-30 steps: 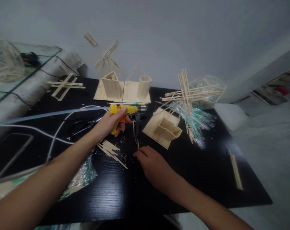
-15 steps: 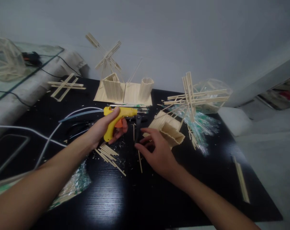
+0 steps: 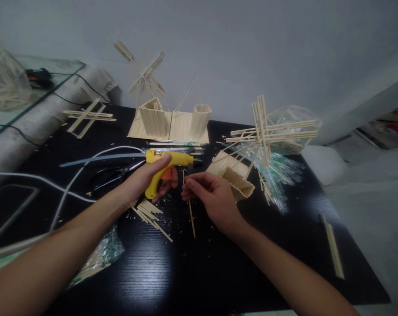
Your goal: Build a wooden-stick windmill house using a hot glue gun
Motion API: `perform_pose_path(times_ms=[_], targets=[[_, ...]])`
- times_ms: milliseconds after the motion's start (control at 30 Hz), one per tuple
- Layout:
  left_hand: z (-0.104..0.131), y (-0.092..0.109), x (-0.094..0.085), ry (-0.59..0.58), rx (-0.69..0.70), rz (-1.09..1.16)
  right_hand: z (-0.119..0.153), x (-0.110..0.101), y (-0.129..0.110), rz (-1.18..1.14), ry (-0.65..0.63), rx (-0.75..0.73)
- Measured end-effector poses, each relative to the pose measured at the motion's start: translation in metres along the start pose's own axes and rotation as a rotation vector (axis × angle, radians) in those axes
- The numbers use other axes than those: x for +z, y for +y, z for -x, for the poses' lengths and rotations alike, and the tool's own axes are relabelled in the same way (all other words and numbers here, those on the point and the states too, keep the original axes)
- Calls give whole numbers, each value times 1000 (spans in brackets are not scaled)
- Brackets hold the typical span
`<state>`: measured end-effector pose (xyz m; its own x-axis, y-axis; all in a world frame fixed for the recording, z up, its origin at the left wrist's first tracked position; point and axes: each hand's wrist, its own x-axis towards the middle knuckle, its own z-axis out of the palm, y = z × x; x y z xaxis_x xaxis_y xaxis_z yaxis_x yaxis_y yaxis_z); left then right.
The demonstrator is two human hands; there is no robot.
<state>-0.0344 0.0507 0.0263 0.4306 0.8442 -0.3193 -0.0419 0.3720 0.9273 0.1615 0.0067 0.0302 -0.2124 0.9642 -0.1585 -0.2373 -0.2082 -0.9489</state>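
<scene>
My left hand (image 3: 161,175) is closed around a yellow glue gun (image 3: 157,173) with an orange trigger, its nozzle pointing right. A pale blue glue stick (image 3: 100,159) sticks out of the gun's back end. Just below the nozzle, my right hand (image 3: 213,193) has thumb and fingers pinched together; what lies between them is mostly hidden. A dark tool (image 3: 188,169) shows partly behind those fingertips. A thin wooden stick (image 3: 192,221) lies on the table below the right fingers, and a bunch of short sticks (image 3: 149,213) lies below the left hand.
Two stick-built bases (image 3: 188,127) stand at the back, one with a windmill rotor (image 3: 146,74). Another stick windmill (image 3: 261,136) is at right beside plastic-wrapped sticks (image 3: 277,175). Black-handled pliers (image 3: 115,177) and a white cord (image 3: 67,193) lie left. Loose sticks (image 3: 332,245) lie far right.
The glue gun has moved slightly right and down. My right hand has closed from a loose, spread grip into a pinch near the nozzle, covering much of the dark tool.
</scene>
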Motion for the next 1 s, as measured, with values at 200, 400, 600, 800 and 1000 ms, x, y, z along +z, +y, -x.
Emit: perform_pose_path(times_ms=[200,400,600,800,1000], targets=[[0,-8,6,48,160,-84,-4,3,9,-175,53,69],[2,-22,8,51,223,-147,-9,2,12,-395,81,218],[4,-31,8,116,198,-223,-9,-1,14,-456,54,247],[3,-34,6,117,226,-285,-9,-1,12,-469,40,274],[0,-20,10,157,276,-147,-2,3,7,-377,-16,267]])
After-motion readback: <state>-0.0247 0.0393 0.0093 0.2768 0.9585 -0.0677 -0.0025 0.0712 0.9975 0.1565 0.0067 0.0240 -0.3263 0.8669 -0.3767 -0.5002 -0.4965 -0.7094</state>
